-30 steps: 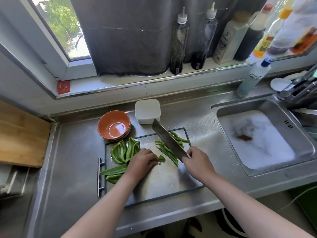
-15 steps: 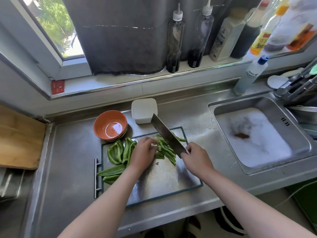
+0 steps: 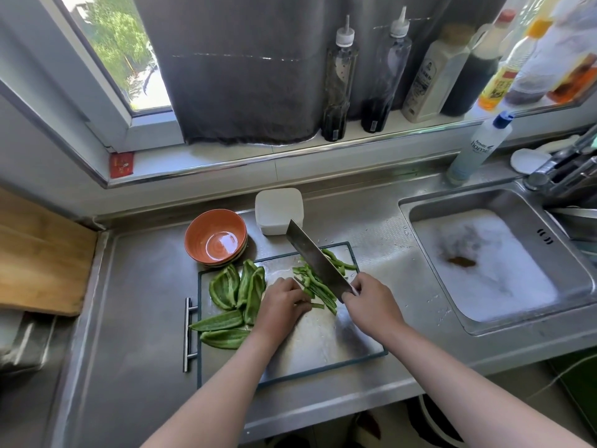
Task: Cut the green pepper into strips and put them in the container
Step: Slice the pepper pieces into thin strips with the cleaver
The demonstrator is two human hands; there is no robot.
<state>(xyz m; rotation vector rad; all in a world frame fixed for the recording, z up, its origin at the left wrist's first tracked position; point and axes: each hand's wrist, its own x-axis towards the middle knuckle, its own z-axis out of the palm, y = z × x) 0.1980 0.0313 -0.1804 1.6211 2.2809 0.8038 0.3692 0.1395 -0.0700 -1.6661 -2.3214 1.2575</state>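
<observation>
**Strips pushed together at the blade, nothing in a container yet**

Head view. Your right hand [image 3: 371, 307] holds the knife [image 3: 318, 261], with the fingers closed around the handle. The blade stands tilted over the far right part of the cutting board [image 3: 323, 341], and its edge is low among the cut strips [image 3: 318, 291]. It has stayed in almost the same place during the last second.

What has moved is your left hand [image 3: 284, 305]. One second ago it lay on the board next to one small loose piece. Half a second ago it reached up into the strips. Now it is back and a little more to the right, with bent fingers whose tips rest on the strips just beside the blade. I cannot tell whether they pinch a strip or only press on it.

I read this as gathering: the piece you were cutting seems finished, and you push the loose strips together. All the strips lie on the board, on both sides of the blade. Several uncut pepper pieces [image 3: 240, 286] wait on the left part of the board.

On the bench [image 3: 135, 318] behind the board, the orange bowl [image 3: 215, 237] looks empty. The white box [image 3: 279, 210] beside it seems to have its lid on. I cannot tell which one is the container. By my judgement much cutting remains, and the transfer is not yet begun.
</observation>
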